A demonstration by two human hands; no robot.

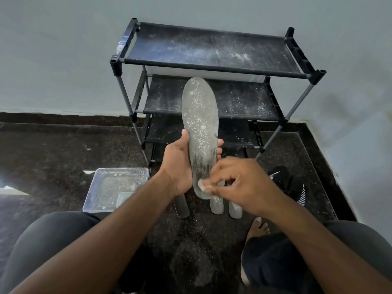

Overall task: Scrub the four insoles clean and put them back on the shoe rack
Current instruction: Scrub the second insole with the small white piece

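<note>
A grey insole speckled with white powder stands upright in front of the black shoe rack. My left hand grips its lower half from the left, fingertips showing at its right edge. At the insole's heel, my right hand pinches a small pale scrubbing pad against the surface. Three more insoles lie on the floor below my hands: one dark, two dusty grey, each partly hidden.
A clear plastic tray holding water stands on the dark stone floor at the left. Black shoes with white stripes lie right of the rack. The rack's shelves are dusted with white powder. My knees and a bare foot frame the bottom.
</note>
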